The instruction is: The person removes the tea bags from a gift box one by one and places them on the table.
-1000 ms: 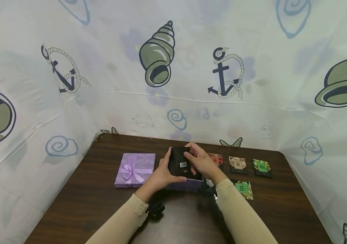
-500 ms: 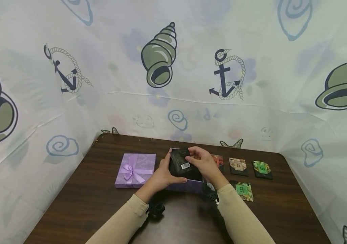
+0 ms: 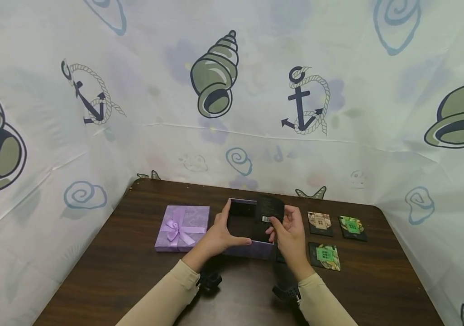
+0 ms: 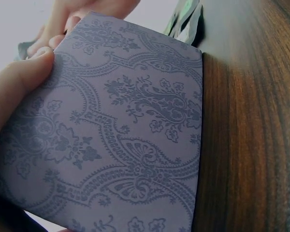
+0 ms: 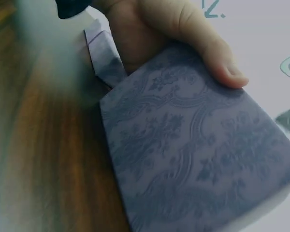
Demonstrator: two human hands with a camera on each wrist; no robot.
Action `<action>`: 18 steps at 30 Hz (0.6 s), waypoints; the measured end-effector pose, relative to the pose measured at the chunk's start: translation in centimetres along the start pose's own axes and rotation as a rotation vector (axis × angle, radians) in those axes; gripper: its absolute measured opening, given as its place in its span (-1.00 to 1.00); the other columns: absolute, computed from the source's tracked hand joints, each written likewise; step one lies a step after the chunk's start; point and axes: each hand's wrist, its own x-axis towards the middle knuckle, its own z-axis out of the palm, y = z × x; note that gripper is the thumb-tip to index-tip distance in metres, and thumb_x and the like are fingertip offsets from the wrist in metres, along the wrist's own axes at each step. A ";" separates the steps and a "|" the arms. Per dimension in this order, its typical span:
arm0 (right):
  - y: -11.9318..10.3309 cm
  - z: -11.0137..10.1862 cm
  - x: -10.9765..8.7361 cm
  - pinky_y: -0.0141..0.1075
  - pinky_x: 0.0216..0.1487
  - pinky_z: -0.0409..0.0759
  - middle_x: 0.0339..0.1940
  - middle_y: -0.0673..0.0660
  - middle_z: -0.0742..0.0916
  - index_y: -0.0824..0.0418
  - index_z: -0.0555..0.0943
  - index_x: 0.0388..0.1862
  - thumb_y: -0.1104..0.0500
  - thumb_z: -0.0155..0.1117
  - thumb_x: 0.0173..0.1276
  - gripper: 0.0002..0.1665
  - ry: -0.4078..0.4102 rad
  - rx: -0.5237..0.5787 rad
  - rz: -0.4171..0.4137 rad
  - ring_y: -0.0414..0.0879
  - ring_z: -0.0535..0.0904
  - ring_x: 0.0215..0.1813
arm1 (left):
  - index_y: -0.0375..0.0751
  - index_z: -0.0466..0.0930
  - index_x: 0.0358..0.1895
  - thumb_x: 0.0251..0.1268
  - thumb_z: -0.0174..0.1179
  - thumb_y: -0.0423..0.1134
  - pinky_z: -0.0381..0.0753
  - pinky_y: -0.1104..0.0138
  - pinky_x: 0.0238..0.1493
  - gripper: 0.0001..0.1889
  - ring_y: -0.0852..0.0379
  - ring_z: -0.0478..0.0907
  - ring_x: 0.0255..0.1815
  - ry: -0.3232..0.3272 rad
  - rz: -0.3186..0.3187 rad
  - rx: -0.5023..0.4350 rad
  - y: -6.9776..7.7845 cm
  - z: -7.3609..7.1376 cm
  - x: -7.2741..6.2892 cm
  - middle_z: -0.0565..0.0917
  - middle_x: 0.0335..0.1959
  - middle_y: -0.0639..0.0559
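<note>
A lilac patterned gift box [image 3: 252,250] stands without its lid at the middle of the table, dark inside. My left hand [image 3: 217,235] holds its left side, the thumb along the front rim. In the left wrist view that thumb tip lies at the top edge of the box's front wall [image 4: 135,125]. Between thumb and fingers, my right hand [image 3: 293,235] pinches a flat black packet [image 3: 270,208] with a white barcode label. The packet is tilted up over the right part of the box. In the right wrist view, the box [image 5: 183,145] fills the middle.
Left of the box lies its lilac lid [image 3: 195,219] with ribbon and bow. To the right lie a tan-pictured packet [image 3: 320,220], a green one [image 3: 352,226] behind, and another green one [image 3: 325,256] nearer. A patterned cloth [image 3: 256,90] hangs behind the table [image 3: 109,271].
My right hand has lifted the black packet and carried it from the box's left part to its right side, tilting it upright. The left hand stays on the box.
</note>
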 end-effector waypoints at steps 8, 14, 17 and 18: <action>1.4 -4.4 -3.5 -0.55 -0.23 0.54 -0.12 0.25 0.57 0.53 0.60 0.06 0.63 0.30 0.42 -0.73 0.267 -0.291 -0.423 -0.18 0.54 -0.22 | 0.42 -0.36 0.82 -0.05 0.73 0.26 0.45 -0.41 0.46 0.54 -0.52 0.39 0.58 -0.010 0.003 -0.001 -0.1 0.0 -0.1 -0.04 0.80 -0.40; 1.1 -7.9 -5.5 -0.48 -0.22 0.40 -0.23 0.34 0.57 0.52 0.68 0.01 0.65 0.33 0.33 -0.70 0.348 -0.522 -0.455 -0.18 0.44 -0.22 | 0.50 -0.38 0.80 -0.04 0.73 0.27 0.46 -0.41 0.46 0.52 -0.51 0.40 0.59 -0.008 -0.009 -0.005 -0.2 0.0 -0.1 -0.07 0.82 -0.35; 2.2 -10.4 -5.7 -0.40 -0.23 0.31 -0.32 0.29 0.55 0.49 0.72 0.00 0.67 0.35 0.28 -0.67 0.381 -0.582 -0.468 -0.15 0.37 -0.26 | 0.52 -0.38 0.80 -0.03 0.72 0.27 0.45 -0.41 0.46 0.52 -0.52 0.38 0.60 -0.011 -0.011 -0.007 -0.1 0.0 -0.1 -0.08 0.82 -0.35; 2.6 -11.2 -5.7 -0.41 -0.22 0.30 -0.33 0.26 0.55 0.47 0.73 0.00 0.67 0.36 0.28 -0.66 0.390 -0.603 -0.467 -0.16 0.35 -0.26 | 0.50 -0.38 0.80 -0.03 0.73 0.26 0.45 -0.41 0.47 0.52 -0.51 0.38 0.60 -0.011 -0.011 -0.006 0.0 0.0 -0.1 -0.08 0.82 -0.35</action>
